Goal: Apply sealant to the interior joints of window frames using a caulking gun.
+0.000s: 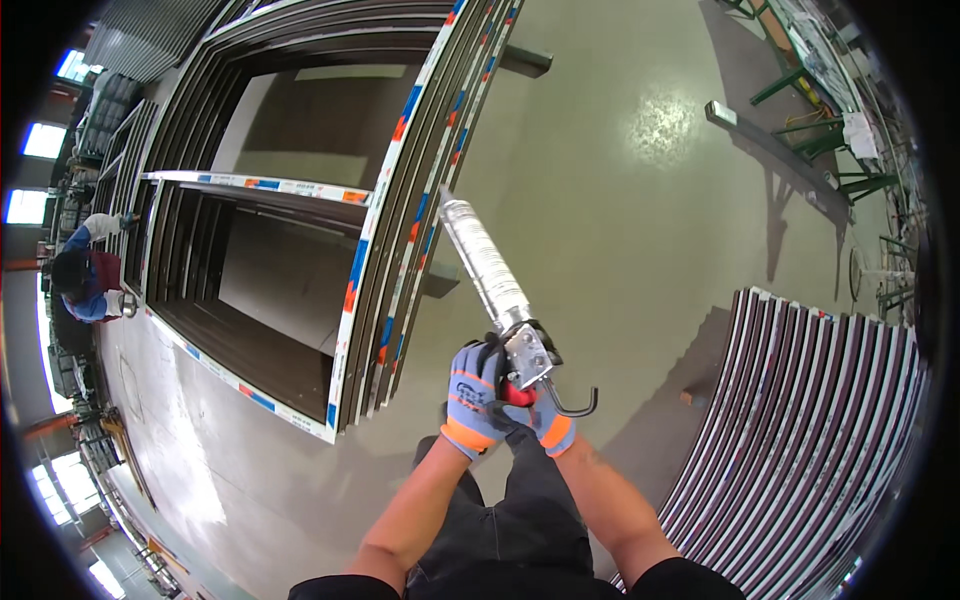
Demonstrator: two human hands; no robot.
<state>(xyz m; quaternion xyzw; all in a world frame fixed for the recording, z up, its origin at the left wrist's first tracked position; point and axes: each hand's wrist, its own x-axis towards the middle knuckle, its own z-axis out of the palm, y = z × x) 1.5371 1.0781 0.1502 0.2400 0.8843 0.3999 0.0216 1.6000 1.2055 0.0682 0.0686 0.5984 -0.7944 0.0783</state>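
Note:
A caulking gun with a silvery tube in it is held out in front of me, its nozzle slanting up and to the left. My left hand, in a grey-blue glove with an orange cuff, is closed around the gun near its handle. My right hand, gloved alike, grips the handle from behind and is partly hidden by the gun. A hooked rod sticks out at the gun's rear. Beyond the nozzle stands a stack of dark window frames edged with white, blue and orange tape.
A fanned stack of long frame pieces stands at the lower right. Another person works at the far left, beside the frames. Beams and green trestles stand at the upper right. Grey supports jut from under the frames.

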